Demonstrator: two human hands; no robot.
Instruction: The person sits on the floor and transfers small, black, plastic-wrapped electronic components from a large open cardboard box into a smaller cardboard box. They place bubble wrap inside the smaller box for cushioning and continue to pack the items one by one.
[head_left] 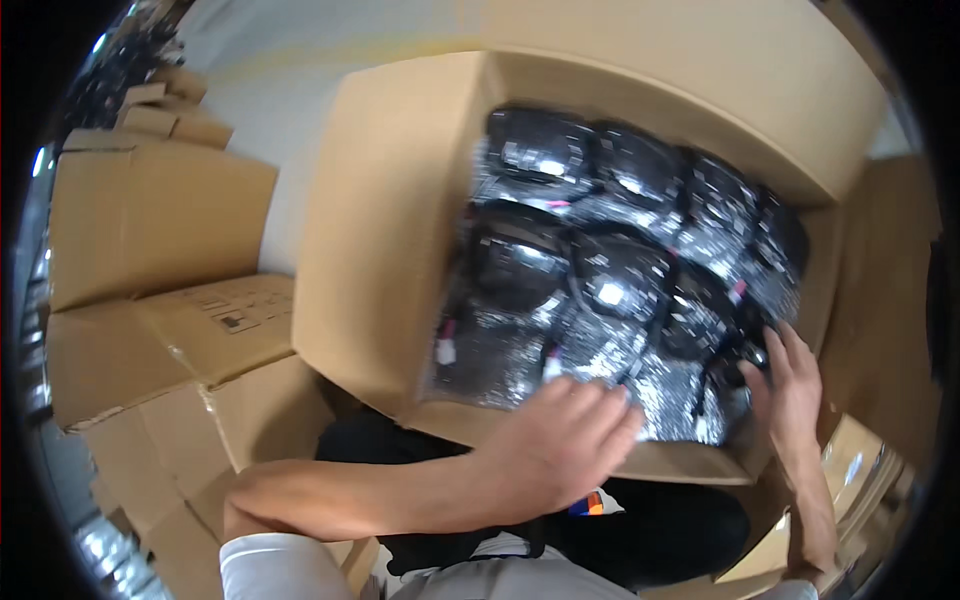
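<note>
A large open cardboard box (385, 240) stands in front of me, its flaps spread outward. Inside lie two rows of glossy black rounded items (622, 272) in clear plastic wrap; their exact kind I cannot make out. My right hand (788, 390) reaches into the near right corner, thumb and fingers around a black wrapped item (738, 362) there, which the hand partly hides. Over the near edge of the box hovers my left hand (568, 440), slightly blurred, its fingers loosely bent and apart, with nothing visible in it.
More cardboard boxes (160, 220) stand at the left, one with taped flaps (200, 330). Smaller cartons (165, 115) sit farther back. Another carton (850, 470) is low at the right. Grey floor (290, 75) with a yellow line shows behind the box.
</note>
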